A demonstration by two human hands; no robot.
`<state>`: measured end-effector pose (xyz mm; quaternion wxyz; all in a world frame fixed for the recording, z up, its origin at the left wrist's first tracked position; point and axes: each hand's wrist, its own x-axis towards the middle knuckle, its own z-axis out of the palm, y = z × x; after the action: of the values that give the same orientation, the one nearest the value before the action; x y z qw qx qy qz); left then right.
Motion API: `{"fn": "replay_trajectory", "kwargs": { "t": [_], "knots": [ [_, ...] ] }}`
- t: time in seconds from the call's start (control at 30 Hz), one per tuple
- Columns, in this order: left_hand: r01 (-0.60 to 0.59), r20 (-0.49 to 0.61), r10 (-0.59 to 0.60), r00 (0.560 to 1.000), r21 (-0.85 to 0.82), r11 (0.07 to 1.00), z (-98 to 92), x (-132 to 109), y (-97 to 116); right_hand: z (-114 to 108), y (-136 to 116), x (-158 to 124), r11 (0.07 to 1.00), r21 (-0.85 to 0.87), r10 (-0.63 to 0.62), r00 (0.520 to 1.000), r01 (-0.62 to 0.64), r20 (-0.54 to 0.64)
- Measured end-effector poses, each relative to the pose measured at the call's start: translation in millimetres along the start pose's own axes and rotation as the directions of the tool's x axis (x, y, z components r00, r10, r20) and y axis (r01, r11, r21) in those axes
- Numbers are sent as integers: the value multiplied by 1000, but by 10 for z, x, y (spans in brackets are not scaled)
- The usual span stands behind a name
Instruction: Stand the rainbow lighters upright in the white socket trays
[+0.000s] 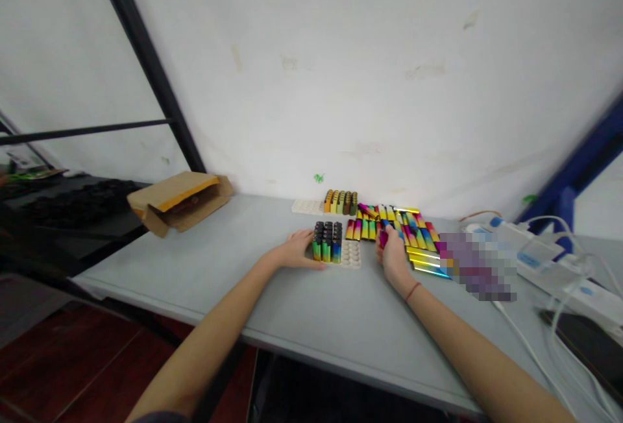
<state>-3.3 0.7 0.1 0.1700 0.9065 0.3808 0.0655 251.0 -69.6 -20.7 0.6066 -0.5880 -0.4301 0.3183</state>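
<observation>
– Toward the left of the frame, what is sitting on the counter (204, 280)?
– A cardboard box (180, 205) is lying open on its side. At centre the left hand (296, 251) is resting flat, fingers loosely spread against the white tray (351, 254), probably bracing it.
– And further right?
– The right hand (393, 255) is gripping a rainbow lighter (384, 236), fingers clenching it, just right of the tray beside the colourful pile (418, 235).

Right hand (393, 257) hid most of the colourful piece (384, 237) it held, patch (479, 267) next to it was pixelated out, black slab (591, 345) got chopped by the edge.
</observation>
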Motion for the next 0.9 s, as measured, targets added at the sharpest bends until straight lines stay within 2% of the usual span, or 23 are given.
{"fn": "replay_trajectory", "kwargs": {
  "t": [0.07, 0.1, 0.2, 0.33, 0.57, 0.73, 0.9],
  "knots": [
    [2, 2, -2, 1000, 0, 1000, -4, -2, 4, 37, -75, -56, 998, 50, 44, 999, -45, 27],
    [5, 1, -5, 1000, -1, 1000, -7, -3, 8, 53, -115, -82, 997, 72, 22, 999, -25, 49],
    [13, -1, -13, 1000, -11, 1000, -18, -6, 25, 74, -211, -127, 984, 109, -152, 983, 141, 101],
    [17, 8, -17, 1000, -29, 999, -24, -8, 40, 67, -240, -107, 954, 7, -297, 947, 298, 126],
    [16, 5, -16, 1000, -32, 999, -7, -8, 33, 103, -73, -61, 917, -100, -354, 904, 386, 239],
    [8, -4, -8, 1000, -31, 999, 5, 3, 21, 102, -27, -61, 791, -285, -463, 835, 541, 299],
    [1, -9, -1, 1000, -26, 1000, 21, 15, -5, 71, -17, -48, 648, -436, -521, 781, 624, 344]
  ]
}}
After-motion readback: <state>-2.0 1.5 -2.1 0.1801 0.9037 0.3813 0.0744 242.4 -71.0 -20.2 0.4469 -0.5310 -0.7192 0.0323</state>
